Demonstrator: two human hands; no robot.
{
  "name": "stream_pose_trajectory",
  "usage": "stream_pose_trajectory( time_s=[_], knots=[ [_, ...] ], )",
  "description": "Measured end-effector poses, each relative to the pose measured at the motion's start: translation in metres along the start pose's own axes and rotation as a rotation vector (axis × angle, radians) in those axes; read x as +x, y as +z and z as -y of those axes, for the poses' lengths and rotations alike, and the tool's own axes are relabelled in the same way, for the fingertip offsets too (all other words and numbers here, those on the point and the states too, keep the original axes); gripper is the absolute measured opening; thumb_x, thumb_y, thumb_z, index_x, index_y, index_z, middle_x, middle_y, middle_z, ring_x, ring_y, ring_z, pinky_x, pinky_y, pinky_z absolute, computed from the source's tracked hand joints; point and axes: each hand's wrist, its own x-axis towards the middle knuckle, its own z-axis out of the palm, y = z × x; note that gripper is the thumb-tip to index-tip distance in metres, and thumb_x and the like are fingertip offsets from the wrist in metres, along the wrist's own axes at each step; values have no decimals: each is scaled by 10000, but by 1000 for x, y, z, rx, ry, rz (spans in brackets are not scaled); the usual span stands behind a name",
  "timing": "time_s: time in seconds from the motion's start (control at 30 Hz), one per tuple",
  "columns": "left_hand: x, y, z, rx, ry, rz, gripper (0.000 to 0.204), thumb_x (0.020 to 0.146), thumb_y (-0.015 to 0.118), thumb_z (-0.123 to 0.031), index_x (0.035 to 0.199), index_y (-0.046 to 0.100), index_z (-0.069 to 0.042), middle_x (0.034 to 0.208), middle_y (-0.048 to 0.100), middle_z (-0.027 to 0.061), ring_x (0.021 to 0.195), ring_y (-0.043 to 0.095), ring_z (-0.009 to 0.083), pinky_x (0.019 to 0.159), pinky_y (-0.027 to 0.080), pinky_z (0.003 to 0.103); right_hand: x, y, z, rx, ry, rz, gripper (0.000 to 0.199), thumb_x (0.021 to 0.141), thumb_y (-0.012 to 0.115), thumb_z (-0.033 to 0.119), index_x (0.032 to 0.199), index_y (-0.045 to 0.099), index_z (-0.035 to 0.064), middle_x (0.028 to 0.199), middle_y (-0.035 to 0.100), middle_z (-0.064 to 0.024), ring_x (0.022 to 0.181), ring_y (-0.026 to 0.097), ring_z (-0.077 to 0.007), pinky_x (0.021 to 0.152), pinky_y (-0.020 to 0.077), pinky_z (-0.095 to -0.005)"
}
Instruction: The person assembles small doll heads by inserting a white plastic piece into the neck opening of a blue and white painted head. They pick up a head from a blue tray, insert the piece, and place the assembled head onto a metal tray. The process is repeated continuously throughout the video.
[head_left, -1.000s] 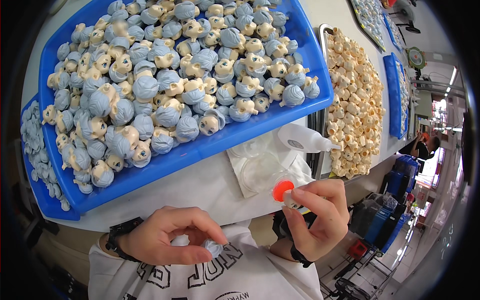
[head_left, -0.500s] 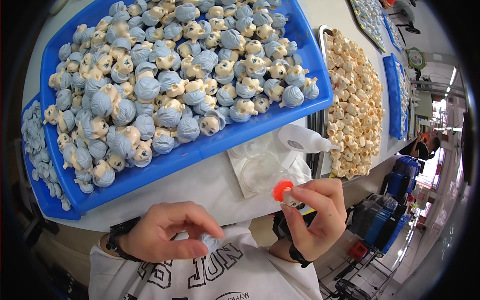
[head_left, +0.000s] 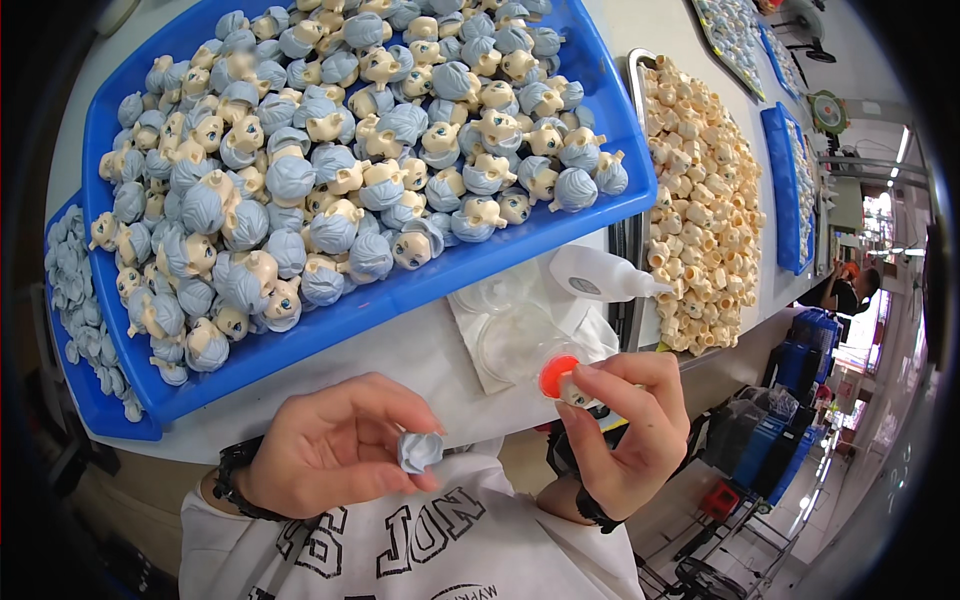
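Observation:
Between the fingers and thumb of my left hand [head_left: 345,450] is a small light blue doll hair piece [head_left: 420,452], its hollow side partly showing. My right hand [head_left: 630,420] pinches a small cream doll head [head_left: 574,391] with a painted eye. Right beside that head is a round, bright red-orange thing [head_left: 561,375]; whether the two touch, I cannot tell. Clear round dishes [head_left: 508,345] rest on a white cloth [head_left: 480,372] beyond my hands. Next to them is a white squeeze bottle [head_left: 600,275], its nozzle pointing right.
A large blue tray [head_left: 400,298] full of doll heads with blue hair fills the far left. Under its left side is another blue tray [head_left: 75,385] of hair pieces. At right, a metal tray [head_left: 634,80] holds cream parts. A person [head_left: 850,292] is in the background.
My left hand has turned and lifted slightly, its fingers opening outward, so the hair piece shows more fully. My right hand keeps its pinch on the doll head, almost unmoved.

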Motion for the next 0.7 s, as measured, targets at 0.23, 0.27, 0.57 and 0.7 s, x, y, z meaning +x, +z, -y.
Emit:
stream_pose_trajectory(
  time_s=[0.23, 0.27, 0.57, 0.7],
  knots=[
    [-1, 3, -2, 4, -43, -78, 300, 771, 564, 30, 1050, 472, 90, 1021, 534, 232, 833, 619, 266, 666, 524, 295, -5, 2, -1, 39, 8, -58, 377, 501, 656, -67, 856, 641, 59, 777, 569, -78, 673, 517, -187, 566, 394, -268],
    [-2, 3, -1, 0, -43, -78, 300, 771, 564, 30, 1050, 474, 95, 1025, 535, 238, 845, 615, 268, 671, 523, 301, -7, 3, -2, 54, 10, -74, 367, 501, 656, -66, 845, 636, 60, 774, 567, -79, 668, 516, -187, 563, 392, -268],
    [1, -5, 4, 85, 53, 57, 348, 791, 559, 47, 1131, 487, 59, 1057, 513, 131, 1014, 524, 182, 876, 437, 294, -14, 14, 2, 298, -221, -105, 333, 468, 697, -39, 781, 631, 53, 755, 584, -87, 624, 517, -183, 537, 380, -264],
    [1, -13, 4, 207, 72, 146, 373, 788, 572, 36, 1151, 484, 48, 1125, 465, 133, 1030, 510, 195, 869, 439, 291, -15, 35, 17, 413, -275, -5, 344, 466, 765, 69, 793, 655, 68, 769, 605, -77, 620, 536, -188, 543, 394, -261]
  ],
)
